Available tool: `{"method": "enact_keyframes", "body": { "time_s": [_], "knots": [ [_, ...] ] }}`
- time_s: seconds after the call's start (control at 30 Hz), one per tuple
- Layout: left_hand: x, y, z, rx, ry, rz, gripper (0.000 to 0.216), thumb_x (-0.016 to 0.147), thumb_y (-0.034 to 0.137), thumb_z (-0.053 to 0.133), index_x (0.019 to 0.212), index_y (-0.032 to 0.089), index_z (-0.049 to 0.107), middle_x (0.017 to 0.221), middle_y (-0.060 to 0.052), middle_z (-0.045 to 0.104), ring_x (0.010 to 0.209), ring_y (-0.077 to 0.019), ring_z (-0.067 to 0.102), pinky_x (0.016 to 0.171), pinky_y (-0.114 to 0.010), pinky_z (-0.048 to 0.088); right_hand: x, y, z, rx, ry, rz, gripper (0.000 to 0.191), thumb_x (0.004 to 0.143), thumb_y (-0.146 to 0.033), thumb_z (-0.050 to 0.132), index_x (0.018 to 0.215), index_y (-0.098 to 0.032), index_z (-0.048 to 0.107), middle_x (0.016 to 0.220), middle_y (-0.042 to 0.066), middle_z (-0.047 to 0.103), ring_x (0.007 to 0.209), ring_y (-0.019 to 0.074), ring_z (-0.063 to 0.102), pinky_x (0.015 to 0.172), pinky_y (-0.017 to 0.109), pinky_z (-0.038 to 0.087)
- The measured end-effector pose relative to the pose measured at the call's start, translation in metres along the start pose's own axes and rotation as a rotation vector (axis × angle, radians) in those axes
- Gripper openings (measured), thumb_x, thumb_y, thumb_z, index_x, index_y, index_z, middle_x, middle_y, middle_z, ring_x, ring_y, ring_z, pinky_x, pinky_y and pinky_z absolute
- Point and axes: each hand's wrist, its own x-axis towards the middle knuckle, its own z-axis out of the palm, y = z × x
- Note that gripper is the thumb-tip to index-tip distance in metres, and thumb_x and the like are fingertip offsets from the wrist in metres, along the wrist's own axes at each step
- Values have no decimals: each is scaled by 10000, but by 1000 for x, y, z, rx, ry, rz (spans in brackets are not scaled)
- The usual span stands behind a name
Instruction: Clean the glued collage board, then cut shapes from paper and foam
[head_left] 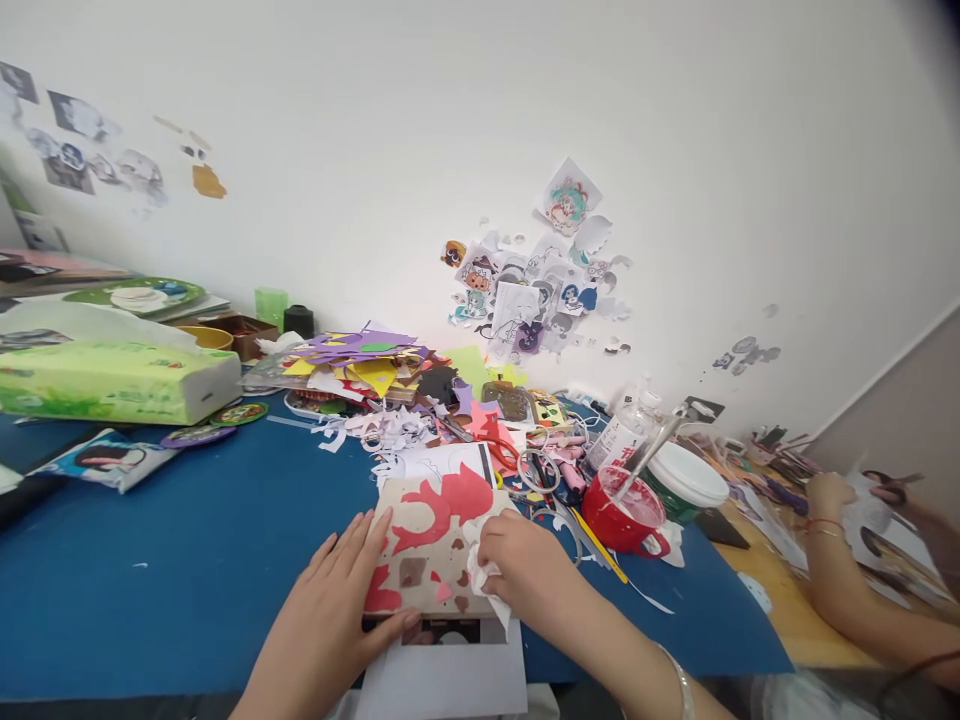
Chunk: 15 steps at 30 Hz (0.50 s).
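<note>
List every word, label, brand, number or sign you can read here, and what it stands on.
None can be read with certainty.
Clear bottle: dark and red print, too blurred.
Green tissue pack: small printed marks, too small.
White tub: marks on its green side, too blurred.
Blue-and-white packet: a printed picture, no legible lettering.
Board under the hands: no lettering visible.

No text can be read for certain. The clear bottle (616, 440) on the desk (247, 560) bears red and dark print on its label, too blurred to make out. The green tissue pack (97, 380) carries small red marks on its top and side, and any wording there is illegible. On the blue and white packet (109, 458), the printed design shows without legible letters.
</note>
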Motion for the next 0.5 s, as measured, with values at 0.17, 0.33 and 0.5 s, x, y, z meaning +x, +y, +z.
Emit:
{"method": "enact_keyframes", "body": {
  "time_s": [0.17,0.33,0.5],
  "knots": [
    [1,0,0,0,-15,-7,876,732,657,462,1415,178,193,1350,-130,450,1202,-289,464,932,-397,418,7,3,19,-110,39,-97,152,722,-27,571,672,-150,644,757,56,627,763,185,542,549,251,353],
    [2,1,-1,41,-3,18,905,731,659,460,1424,165,151,1321,-144,479,1166,-292,500,901,-402,433,20,0,21,-92,-45,-94,121,678,-42,585,649,-141,648,673,54,616,652,165,531,548,252,337],
    [2,1,-2,40,0,11,899,730,649,473,1424,172,155,1329,-135,471,1162,-289,504,901,-399,433,14,-3,23,-16,8,-15,151,730,-29,546,687,-136,644,741,62,625,743,176,551,599,244,366]
  ]
}}
